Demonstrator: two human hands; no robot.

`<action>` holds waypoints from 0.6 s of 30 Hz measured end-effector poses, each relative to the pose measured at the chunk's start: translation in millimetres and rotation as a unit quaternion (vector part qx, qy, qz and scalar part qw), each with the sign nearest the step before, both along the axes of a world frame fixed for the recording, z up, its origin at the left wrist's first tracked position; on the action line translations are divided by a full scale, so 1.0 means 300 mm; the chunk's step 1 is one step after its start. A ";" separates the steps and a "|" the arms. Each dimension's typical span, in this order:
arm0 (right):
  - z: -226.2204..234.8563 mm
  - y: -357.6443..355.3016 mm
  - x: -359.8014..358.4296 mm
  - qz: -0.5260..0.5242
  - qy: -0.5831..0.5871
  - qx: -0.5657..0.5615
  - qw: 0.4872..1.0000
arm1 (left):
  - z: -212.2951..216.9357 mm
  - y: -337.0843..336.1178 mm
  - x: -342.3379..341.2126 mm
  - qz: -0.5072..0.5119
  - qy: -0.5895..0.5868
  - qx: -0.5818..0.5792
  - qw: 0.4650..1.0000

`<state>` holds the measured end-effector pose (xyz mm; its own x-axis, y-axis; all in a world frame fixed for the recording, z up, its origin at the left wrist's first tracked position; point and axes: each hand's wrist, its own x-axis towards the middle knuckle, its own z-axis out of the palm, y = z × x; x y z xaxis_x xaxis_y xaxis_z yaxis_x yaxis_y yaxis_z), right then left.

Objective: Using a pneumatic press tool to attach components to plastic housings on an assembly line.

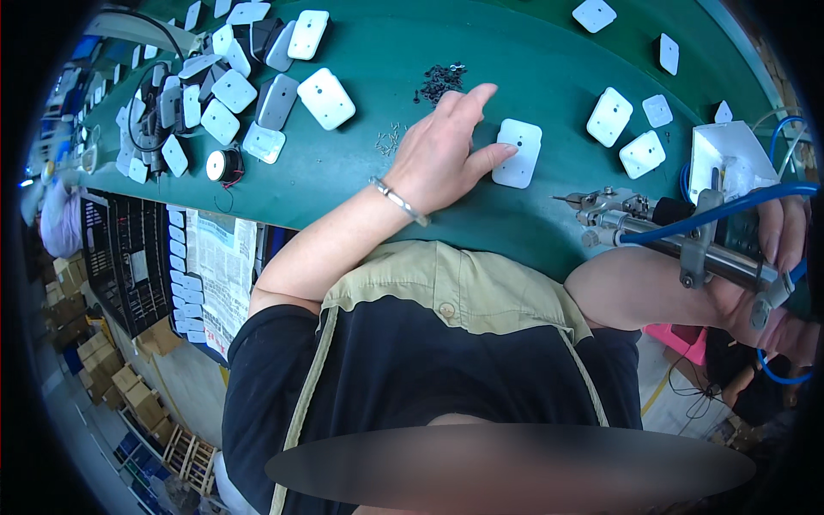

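My left hand (442, 154) is held over the green table with its fingers apart and holds nothing. Its thumb tip lies at the left edge of a white rounded plate (519, 167), while the other fingers are beside a pile of black screws (442, 83). Small silver screws (390, 139) lie scattered just left of the hand. At the right edge, my right hand (781, 236) is wrapped round the rear of a metal air screwdriver (661, 232) with a blue hose. The tool's pointed tip faces left, toward the plate, and is apart from it. Part of that hand is hidden behind the tool.
White-faced housings (326, 99) and a dark heap of parts with cables (163, 112) crowd the left. A coil-like round part (225, 166) stands near the front edge. More white pieces (609, 117) lie right, by an open white box (730, 150). A black crate (124, 257) is below left.
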<state>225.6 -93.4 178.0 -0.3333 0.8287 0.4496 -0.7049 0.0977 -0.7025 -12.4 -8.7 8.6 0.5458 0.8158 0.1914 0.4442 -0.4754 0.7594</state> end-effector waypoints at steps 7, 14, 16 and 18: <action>-0.144 0.031 -0.044 -0.186 0.062 0.131 0.972 | -0.048 0.019 0.062 -0.084 0.071 -0.071 0.991; -0.173 0.036 -0.020 -0.215 0.058 0.141 0.965 | -0.037 -0.010 0.083 -0.081 -0.026 -0.127 0.988; -0.173 0.037 -0.017 -0.215 0.056 0.142 0.965 | -0.080 -0.006 0.083 -0.096 -0.072 -0.228 0.966; -0.173 0.036 -0.013 -0.217 0.053 0.144 0.964 | -0.090 -0.007 0.087 -0.110 -0.117 -0.327 0.931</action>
